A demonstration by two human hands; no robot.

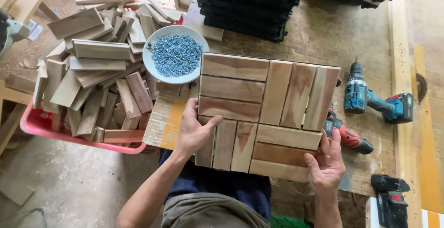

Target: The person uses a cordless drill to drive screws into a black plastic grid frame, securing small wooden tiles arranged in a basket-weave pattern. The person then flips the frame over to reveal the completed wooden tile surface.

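A square wooden tile [263, 112], made of several slats in blocks turned crosswise to each other, lies on the workbench [319, 33] and overhangs its near edge. My left hand [193, 130] grips the tile's left side, thumb on top of the slats. At the lower right corner, my right hand [327, 163] holds the tile's edge with fingers spread along it.
A red crate [41, 127] heaped with loose wood slats [97, 70] stands at the left. A white plate of blue screws [175, 53] rests on it. Black stacked grids [249, 6] sit at the back. A teal drill [370, 99], a red drill [347, 135] and a black tool [389, 200] lie to the right.
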